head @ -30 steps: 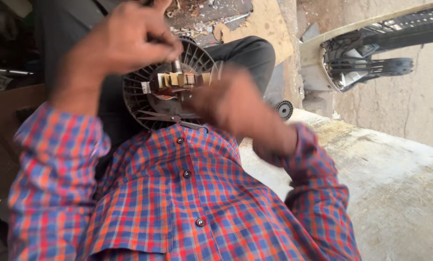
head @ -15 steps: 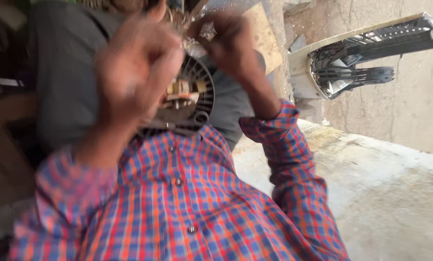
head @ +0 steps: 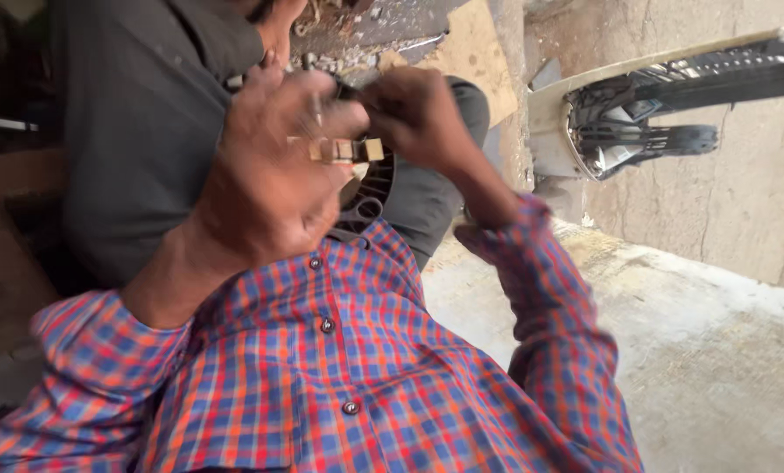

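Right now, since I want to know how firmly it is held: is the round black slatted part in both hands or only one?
Both. The left hand covers the round black slatted part; the right hand pinches at its top edge.

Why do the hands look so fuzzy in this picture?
In the head view, the left hand and right hand are smeared by motion blur, close to the camera, half hiding the round black fan housing; the checked shirt is sharper; the concrete floor is evenly daylit, without glare.
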